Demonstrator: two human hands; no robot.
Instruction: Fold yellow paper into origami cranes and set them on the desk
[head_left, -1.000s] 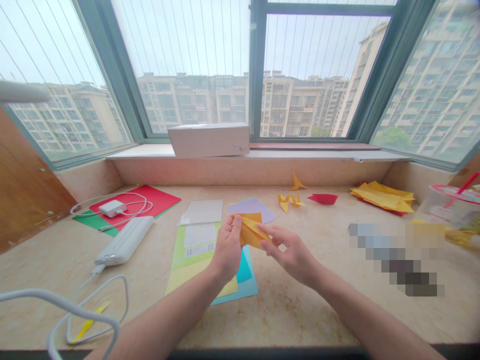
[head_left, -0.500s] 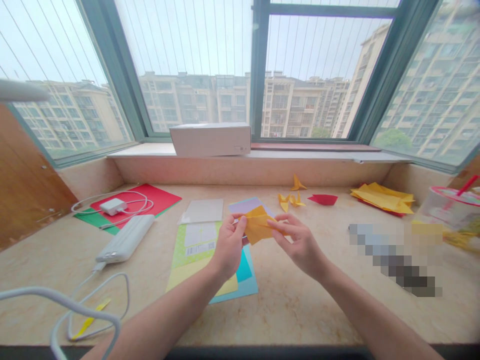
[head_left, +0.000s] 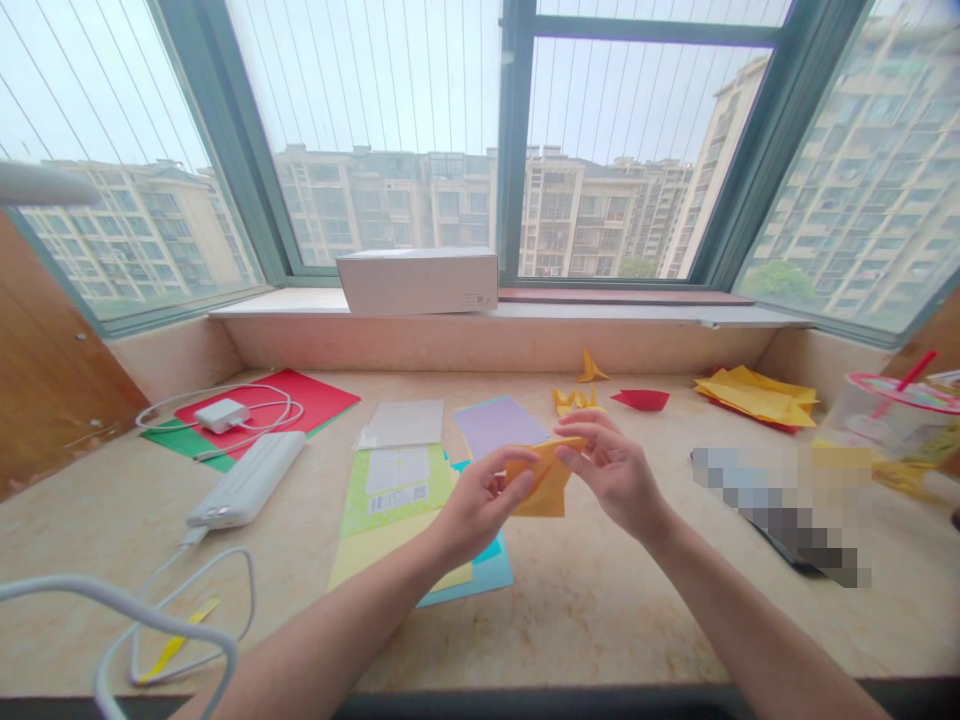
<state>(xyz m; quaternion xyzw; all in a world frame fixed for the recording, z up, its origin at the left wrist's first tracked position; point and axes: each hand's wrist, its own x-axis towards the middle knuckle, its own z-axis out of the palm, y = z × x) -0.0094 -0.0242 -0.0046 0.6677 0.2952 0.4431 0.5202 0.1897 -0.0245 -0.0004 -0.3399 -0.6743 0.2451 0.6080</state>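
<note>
A folded piece of yellow paper [head_left: 546, 492] is held up over the counter between both my hands. My left hand [head_left: 491, 500] pinches its left side between thumb and fingers. At the upper right corner, my right hand [head_left: 609, 465] grips it, thumb in front and fingers behind. Part of the paper is hidden by my fingers. Just beyond my right hand lie small folded yellow paper shapes [head_left: 568, 400] and another pointed one [head_left: 591, 367]. A folded red paper piece [head_left: 641, 400] rests to their right.
Coloured sheets [head_left: 495, 424] and a green packet [head_left: 390, 500] lie left of centre. A white power bank [head_left: 247, 478] with cables is further left. Yellow papers [head_left: 757, 393], a pixelated object [head_left: 780, 515] and a plastic cup [head_left: 885, 420] are at the right. A white box [head_left: 418, 282] sits on the sill.
Both hands have moved right and slightly nearer with the yellow paper. The paper has been turned, and its lower part now hangs below my fingers. More of the purple sheet shows.
</note>
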